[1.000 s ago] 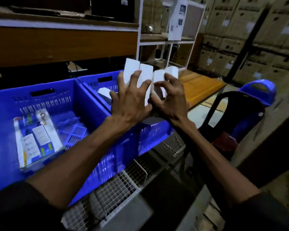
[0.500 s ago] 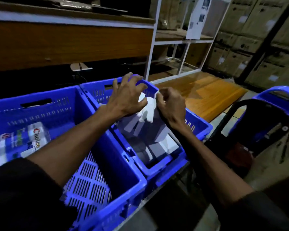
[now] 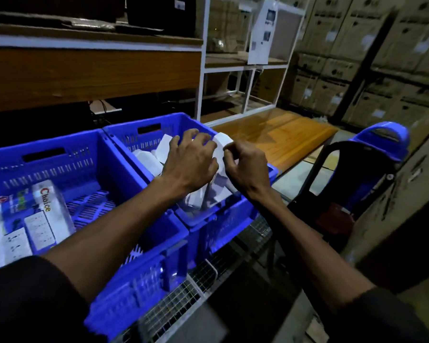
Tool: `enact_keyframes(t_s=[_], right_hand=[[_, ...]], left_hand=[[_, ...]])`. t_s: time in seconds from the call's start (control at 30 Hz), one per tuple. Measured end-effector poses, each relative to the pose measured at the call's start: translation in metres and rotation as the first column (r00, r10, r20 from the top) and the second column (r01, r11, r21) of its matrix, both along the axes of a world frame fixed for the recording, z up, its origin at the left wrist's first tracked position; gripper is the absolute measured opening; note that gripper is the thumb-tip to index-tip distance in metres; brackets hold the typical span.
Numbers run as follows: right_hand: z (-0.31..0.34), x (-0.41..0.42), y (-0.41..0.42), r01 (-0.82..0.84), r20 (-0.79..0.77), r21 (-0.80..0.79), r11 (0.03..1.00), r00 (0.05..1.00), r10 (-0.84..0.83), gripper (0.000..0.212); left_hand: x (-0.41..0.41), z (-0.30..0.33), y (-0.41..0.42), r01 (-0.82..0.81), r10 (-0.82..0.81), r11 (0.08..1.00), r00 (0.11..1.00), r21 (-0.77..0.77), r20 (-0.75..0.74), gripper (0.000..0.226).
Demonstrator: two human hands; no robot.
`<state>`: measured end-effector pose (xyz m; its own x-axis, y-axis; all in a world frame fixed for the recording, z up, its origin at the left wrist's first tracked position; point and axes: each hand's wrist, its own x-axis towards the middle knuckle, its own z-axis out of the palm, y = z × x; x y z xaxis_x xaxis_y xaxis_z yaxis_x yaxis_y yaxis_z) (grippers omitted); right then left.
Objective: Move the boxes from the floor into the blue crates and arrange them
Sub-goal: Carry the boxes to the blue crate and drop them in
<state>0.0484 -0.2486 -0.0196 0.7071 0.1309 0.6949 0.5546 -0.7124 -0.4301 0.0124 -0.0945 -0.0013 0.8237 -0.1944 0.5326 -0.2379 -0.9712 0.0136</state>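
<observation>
Two blue plastic crates stand side by side on a wire-mesh rack (image 3: pixel 174 310). Their walls are slotted, and each far wall has a dark handle opening. Behind them is a long wooden shelf (image 3: pixel 92 75) with a white frame, and to the right a low orange-brown wooden platform (image 3: pixel 278 134). At the far right, stacked brown cartons (image 3: pixel 372 58) fill the wall. A black chair back (image 3: pixel 337 164) and a blue plastic chair (image 3: pixel 384 142) stand near the right crate, close beside the right forearm.

The left crate (image 3: pixel 67 154) holds printed boxes (image 3: pixel 32 219), white and blue with pictures of sockets; one carries the word "Choice". They lie flat at its left side, on the ribbed bottom.

The right crate (image 3: pixel 156 122) holds plain white boxes (image 3: pixel 149 162), small and rectangular, lying loose at different angles. Both hands are over this crate and cover much of its inside. The left hand (image 3: pixel 191 162) has curled fingers spread on top of the white boxes, but I cannot tell whether its grip closes on one. The right hand (image 3: pixel 245 164) has its fingers curled, and its fingertips pinch the edge of a tilted white box (image 3: pixel 222 142) that stands up between the two hands. Both arms wear dark sleeves pushed up above the elbow.
</observation>
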Motion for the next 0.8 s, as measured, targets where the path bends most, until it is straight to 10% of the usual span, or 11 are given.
enact_keyframes(t_s=[0.4,0.8], right_hand=[[-0.052,-0.161,-0.079,0.128,0.129,-0.247,0.961,0.987,-0.098,0.023],[-0.166,-0.342,-0.146,0.346,-0.085,-0.355,0.868,0.913,-0.398,0.025]], left_hand=[[-0.151,-0.06,-0.087,0.04,-0.03,0.994,0.995,-0.104,0.092,0.045],[-0.277,-0.157,-0.15,0.347,-0.34,0.938,0.921,0.004,-0.192,0.046]])
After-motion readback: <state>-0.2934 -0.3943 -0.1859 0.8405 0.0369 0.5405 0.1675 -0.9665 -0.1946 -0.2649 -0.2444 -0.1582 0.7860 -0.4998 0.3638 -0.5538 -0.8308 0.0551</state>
